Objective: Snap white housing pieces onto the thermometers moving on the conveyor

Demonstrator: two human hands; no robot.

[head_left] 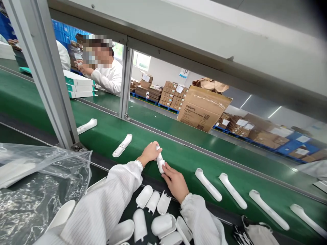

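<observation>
Both my hands are on one white handheld device, which looks like a forehead thermometer (160, 162), above the green conveyor belt (143, 136). My left hand (150, 152) is closed around its upper end. At the lower end, the fingers of my right hand (176, 181) press against its side. Below my hands lies a pile of loose white plastic covers (140, 224), rounded at one end, some with small tabs. Two similar devices lie on the belt to the left, the nearer white device (122, 145) showing its marked face. To the right, several more white devices (208, 184) lie in a slanting row.
A clear plastic bag (46, 194) covers the left front. Metal posts (124, 81) and an overhead beam (178, 30) frame the belt. Across it, a co-worker (108, 76) sits beside stacked white boxes (79, 85). A large carton (204, 107) stands beyond. A dark-and-beige bundle (258, 233) lies front right.
</observation>
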